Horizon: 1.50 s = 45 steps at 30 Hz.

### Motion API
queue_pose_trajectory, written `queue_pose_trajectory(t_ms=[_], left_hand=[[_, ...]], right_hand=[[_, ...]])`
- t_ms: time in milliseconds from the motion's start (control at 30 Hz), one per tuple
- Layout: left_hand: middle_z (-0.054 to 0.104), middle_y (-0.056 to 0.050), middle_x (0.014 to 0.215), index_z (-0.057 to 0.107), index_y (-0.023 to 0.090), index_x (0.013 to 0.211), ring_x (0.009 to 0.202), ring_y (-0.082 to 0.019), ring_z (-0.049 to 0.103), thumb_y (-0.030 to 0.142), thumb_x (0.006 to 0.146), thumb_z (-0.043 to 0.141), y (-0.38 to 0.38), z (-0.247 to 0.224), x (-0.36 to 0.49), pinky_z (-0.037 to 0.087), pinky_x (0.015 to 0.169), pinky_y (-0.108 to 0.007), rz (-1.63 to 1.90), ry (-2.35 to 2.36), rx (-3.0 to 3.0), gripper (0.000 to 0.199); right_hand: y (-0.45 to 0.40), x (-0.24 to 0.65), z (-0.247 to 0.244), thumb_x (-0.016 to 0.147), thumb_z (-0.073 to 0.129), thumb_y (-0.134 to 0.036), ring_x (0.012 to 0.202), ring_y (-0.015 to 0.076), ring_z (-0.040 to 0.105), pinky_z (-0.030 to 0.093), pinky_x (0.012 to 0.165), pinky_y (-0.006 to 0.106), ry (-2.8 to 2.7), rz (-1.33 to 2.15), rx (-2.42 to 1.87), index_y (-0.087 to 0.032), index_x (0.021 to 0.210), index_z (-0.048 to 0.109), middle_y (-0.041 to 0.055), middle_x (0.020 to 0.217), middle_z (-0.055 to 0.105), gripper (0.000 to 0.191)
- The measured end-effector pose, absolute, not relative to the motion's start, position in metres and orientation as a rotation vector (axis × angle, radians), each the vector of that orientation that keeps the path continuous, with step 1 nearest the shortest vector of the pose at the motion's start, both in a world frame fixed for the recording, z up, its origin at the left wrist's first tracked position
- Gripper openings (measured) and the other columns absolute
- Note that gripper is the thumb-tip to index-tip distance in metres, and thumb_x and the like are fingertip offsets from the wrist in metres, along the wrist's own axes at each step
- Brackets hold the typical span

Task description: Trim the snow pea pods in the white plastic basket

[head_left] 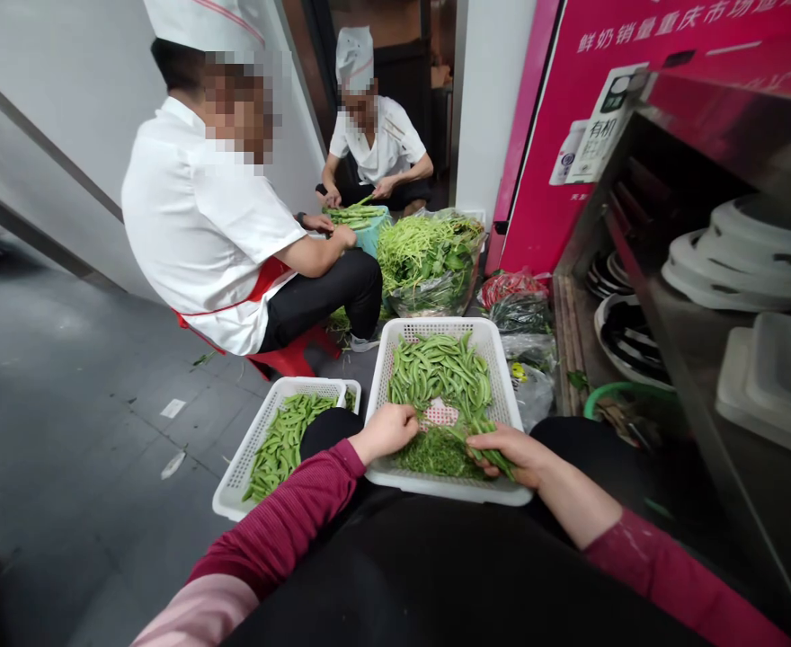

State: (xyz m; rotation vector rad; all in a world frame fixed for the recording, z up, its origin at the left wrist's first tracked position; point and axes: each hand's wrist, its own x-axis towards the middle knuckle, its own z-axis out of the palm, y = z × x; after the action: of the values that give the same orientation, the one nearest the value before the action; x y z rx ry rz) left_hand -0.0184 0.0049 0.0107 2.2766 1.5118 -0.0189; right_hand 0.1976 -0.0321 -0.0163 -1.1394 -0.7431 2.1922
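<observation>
A white perforated basket [377, 395] rests on my lap. Green pea pods [439, 367] fill its far part, and thin green trimmings [439, 452] lie in its near part, with a red-and-white patch [441, 412] between them. My right hand [509, 455] is closed around several pods at the basket's right side. Over the left side of the basket is my left hand [390, 431], its fingers pressed together; what they hold, if anything, is too small to name. Left of my knee, a second white basket [232, 476] holds more pods [288, 440].
A person on a red stool [288, 355] sits at the left; another person [375, 148] crouches behind, both handling green stalks. Bagged greens [429, 256] stand beyond my basket. A metal shelf [692, 359] with white dishes [752, 252] and a green-rimmed tub [601, 395] are at the right.
</observation>
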Motion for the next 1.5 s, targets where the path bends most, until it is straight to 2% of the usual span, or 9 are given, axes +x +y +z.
queue_pose_trajectory(t_ms=[200,300,433,633,800,900,1033,1267,1500], left_hand=[[0.045,-0.009,0.117,0.035,0.022,0.125,0.092,-0.018,0.054,0.029,0.077,0.048,-0.015,0.019,-0.001,0.044,0.076,-0.028,0.008,1.281,2.506,0.05],[0.056,-0.008,0.095,0.054,0.019,0.099,0.086,-0.02,0.057,0.029,0.083,0.039,-0.019,0.024,0.006,0.044,0.075,-0.03,-0.17,1.122,2.573,0.024],[0.057,-0.005,0.063,0.056,0.017,0.063,0.067,-0.017,0.056,0.026,0.079,0.047,-0.015,0.032,0.003,0.043,0.066,-0.027,-0.364,0.9,2.499,0.02],[0.036,0.005,0.045,0.053,0.014,0.068,0.039,-0.006,0.035,0.039,0.082,0.038,-0.007,0.027,-0.01,0.032,0.043,-0.019,0.051,0.795,1.679,0.032],[0.038,0.004,0.048,0.056,0.012,0.071,0.041,-0.007,0.039,0.037,0.082,0.036,-0.018,-0.006,-0.003,0.037,0.046,-0.021,0.135,1.032,1.526,0.034],[0.055,-0.004,0.071,0.063,0.013,0.078,0.065,-0.013,0.054,0.022,0.072,0.047,-0.023,-0.019,-0.002,0.044,0.067,-0.026,-0.056,1.167,1.928,0.018],[0.05,-0.009,0.108,0.051,0.021,0.116,0.093,-0.018,0.052,0.017,0.067,0.052,-0.022,-0.017,-0.007,0.041,0.084,-0.027,-0.033,1.202,2.269,0.049],[0.062,-0.004,0.085,0.062,0.021,0.09,0.081,-0.016,0.057,0.021,0.077,0.045,-0.025,-0.017,-0.007,0.043,0.074,-0.025,-0.2,1.095,2.311,0.022],[0.061,-0.006,0.079,0.055,0.016,0.087,0.074,-0.017,0.058,0.033,0.086,0.033,-0.007,-0.012,0.007,0.042,0.069,-0.026,0.109,1.431,2.302,0.028]], right_hand=[[-0.032,0.2,-0.021,0.059,0.065,-0.026,0.042,0.0064,0.041,0.023,0.037,0.017,-0.792,2.197,-1.168,-0.016,0.074,0.052,-0.0019,0.057,0.055,0.022],[-0.03,0.198,-0.017,0.062,0.062,-0.029,0.045,0.0077,0.043,0.027,0.041,0.019,-1.071,2.098,-1.254,-0.016,0.073,0.055,-0.0013,0.059,0.056,0.019],[-0.029,0.19,-0.003,0.052,0.069,-0.027,0.055,0.0103,0.047,0.033,0.05,0.021,-1.85,1.65,-1.402,-0.017,0.068,0.062,-0.0031,0.059,0.057,0.02],[-0.029,0.174,0.004,0.064,0.063,-0.031,0.059,0.0115,0.052,0.038,0.055,0.021,-1.857,1.544,-1.167,-0.017,0.07,0.062,-0.0013,0.063,0.06,0.015],[0.023,0.189,-0.018,0.067,0.06,-0.038,0.061,0.0153,0.06,0.047,0.055,0.026,-0.969,1.296,-1.38,-0.016,0.082,0.058,0.0064,0.078,0.065,0.027],[0.066,0.196,-0.029,0.071,0.056,-0.026,0.075,0.0178,0.062,0.048,0.063,0.026,-1.255,1.005,-1.8,-0.015,0.095,0.059,0.0105,0.09,0.066,0.027],[0.095,0.177,-0.041,0.067,0.057,-0.011,0.094,0.0265,0.059,0.043,0.077,0.032,-1.629,0.893,-2.102,-0.006,0.08,0.066,0.0214,0.09,0.065,0.017],[0.091,0.158,-0.048,0.061,0.06,-0.01,0.097,0.0302,0.057,0.043,0.079,0.035,-1.544,0.984,-2.129,-0.007,0.073,0.067,0.0244,0.091,0.064,0.014],[0.051,0.195,-0.029,0.067,0.058,-0.03,0.056,0.0151,0.061,0.045,0.047,0.023,-1.265,1.346,-1.831,-0.013,0.08,0.062,0.0055,0.07,0.067,0.021]])
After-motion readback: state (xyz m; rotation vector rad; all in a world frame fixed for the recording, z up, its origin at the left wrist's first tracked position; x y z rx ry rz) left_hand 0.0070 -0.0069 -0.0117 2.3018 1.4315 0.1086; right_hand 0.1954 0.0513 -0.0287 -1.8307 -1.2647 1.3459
